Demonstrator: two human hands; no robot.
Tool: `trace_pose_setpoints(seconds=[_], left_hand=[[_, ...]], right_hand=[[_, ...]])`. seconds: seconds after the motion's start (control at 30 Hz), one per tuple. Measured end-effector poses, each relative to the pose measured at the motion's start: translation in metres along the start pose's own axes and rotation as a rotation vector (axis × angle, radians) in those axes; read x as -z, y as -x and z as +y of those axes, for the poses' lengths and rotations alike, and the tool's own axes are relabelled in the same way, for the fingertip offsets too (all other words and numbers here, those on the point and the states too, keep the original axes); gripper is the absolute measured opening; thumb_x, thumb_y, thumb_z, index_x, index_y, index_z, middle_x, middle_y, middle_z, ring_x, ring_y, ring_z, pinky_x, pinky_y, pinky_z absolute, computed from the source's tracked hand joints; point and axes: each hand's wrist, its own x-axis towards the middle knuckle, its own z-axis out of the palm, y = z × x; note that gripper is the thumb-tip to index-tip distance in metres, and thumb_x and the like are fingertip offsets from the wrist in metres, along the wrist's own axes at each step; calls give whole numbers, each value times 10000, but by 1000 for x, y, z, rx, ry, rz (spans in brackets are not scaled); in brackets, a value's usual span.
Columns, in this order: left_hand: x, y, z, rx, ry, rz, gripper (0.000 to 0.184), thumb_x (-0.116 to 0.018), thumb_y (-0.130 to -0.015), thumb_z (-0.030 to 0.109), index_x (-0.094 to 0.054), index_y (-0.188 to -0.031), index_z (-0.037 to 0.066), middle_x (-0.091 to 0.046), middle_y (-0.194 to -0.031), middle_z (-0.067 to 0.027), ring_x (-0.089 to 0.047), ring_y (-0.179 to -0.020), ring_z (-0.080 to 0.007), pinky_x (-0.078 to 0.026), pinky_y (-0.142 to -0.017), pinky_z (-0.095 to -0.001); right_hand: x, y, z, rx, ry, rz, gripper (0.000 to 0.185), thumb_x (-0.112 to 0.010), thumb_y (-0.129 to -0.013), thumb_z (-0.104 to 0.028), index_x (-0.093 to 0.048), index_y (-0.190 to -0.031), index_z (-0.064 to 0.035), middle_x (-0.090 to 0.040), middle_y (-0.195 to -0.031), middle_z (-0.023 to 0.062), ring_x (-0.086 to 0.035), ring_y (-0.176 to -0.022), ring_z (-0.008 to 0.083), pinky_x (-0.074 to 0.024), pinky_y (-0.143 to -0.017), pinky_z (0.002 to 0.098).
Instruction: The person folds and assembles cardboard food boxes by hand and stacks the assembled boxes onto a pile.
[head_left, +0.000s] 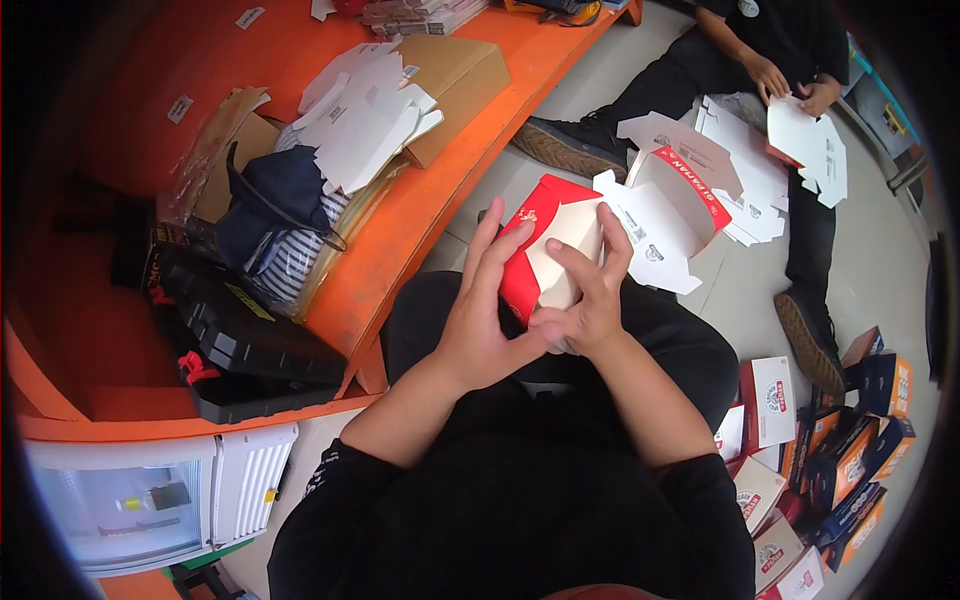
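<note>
A red and white folding cardboard box is held between both hands above my lap. My left hand lies along its red side, with the fingers spread up the panel. My right hand grips the cream side, its fingers bent over the edge and the thumb low near the left thumb. The lower end of the box is partly hidden by my thumbs. Just beyond it, a partly folded box with a red printed band rests on flat white cardboard sheets.
A co-worker sits opposite, legs stretched out, hands on another white box blank. An orange shelf at left bears a brown carton, blanks and a black tool case. Folded boxes and dark-blue boxes lie at right.
</note>
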Motion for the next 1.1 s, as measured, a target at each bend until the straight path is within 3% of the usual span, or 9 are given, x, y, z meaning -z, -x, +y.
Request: trace_pose_setpoints(seconds=[0.1,0.37,0.47,0.57,0.67,0.7,0.8,0.97,1.1], left_hand=[[-19,3,-6,74,-58,76,901,-781,-665,442,-323,-1348,72,-144,-1400,-223,-177,-1329,-376,-253,-1057,-451],[-31,13,-67,352,57,122,918,-809,-666,330,-281,-1377,89,-82,-1420,-173,-195,-1333,-237,-291,-1053,-379],[-37,14,-81,325,-118,213,809,-786,-706,240,-312,-1343,84,-249,-1364,-172,-324,-1270,-225,-370,-997,-357],[-47,12,-107,463,261,401,650,-711,-753,130,-341,-1282,60,-440,-1193,-144,-476,-1104,-204,-422,-922,-305],[-32,2,-119,591,621,635,510,-628,-777,74,-388,-1225,35,-484,-1102,-126,-530,-986,-224,-451,-854,-304],[-21,-3,-115,570,718,715,486,-587,-788,77,-377,-1225,37,-481,-1103,-127,-526,-990,-222,-456,-851,-318],[17,-9,-112,494,804,815,418,-494,-817,148,-353,-1196,43,-480,-1105,-140,-526,-1024,-249,-477,-843,-375],[41,-11,-98,487,982,730,383,-477,-830,201,-371,-1170,59,-484,-1138,-144,-511,-1088,-263,-465,-886,-377],[31,-13,-91,519,973,723,483,-439,-872,276,-384,-1259,-6,-495,-1236,-169,-514,-1127,-267,-422,-962,-383]], right_hand=[[2,-1,-1,-21,28,-82,525,-571,-782,-563,-586,-1187,-229,-243,-1371,250,-269,-1248,457,-242,-1032,523],[-1,-4,12,-354,-300,-382,425,-421,-941,-196,-384,-1350,-90,-218,-1413,240,-231,-1321,400,-219,-1073,419],[-5,-3,18,-538,-498,-352,338,-403,-945,-132,-436,-1275,-62,-315,-1381,205,-297,-1310,342,-237,-1070,373],[-10,0,26,-750,-726,-330,285,-460,-927,-165,-488,-1189,-57,-401,-1330,189,-359,-1281,319,-259,-1059,337],[3,0,28,-542,-266,-661,370,-547,-885,-240,-482,-1212,-80,-369,-1352,216,-333,-1288,353,-260,-1062,378],[9,1,27,-396,74,-712,554,-652,-803,-346,-458,-1276,-134,-295,-1385,253,-268,-1305,411,-253,-1061,443],[21,-11,22,-463,251,-703,695,-704,-741,-407,-416,-1336,-194,-211,-1411,276,-177,-1327,450,-235,-1064,485],[-1,-5,23,-371,-212,-437,792,-800,-626,-319,-435,-1322,-220,55,-1453,222,-78,-1352,441,-201,-1089,480],[-9,7,26,-255,-204,-262,717,-805,-595,-258,-510,-1248,-219,23,-1446,228,-45,-1355,440,-202,-1092,477]])
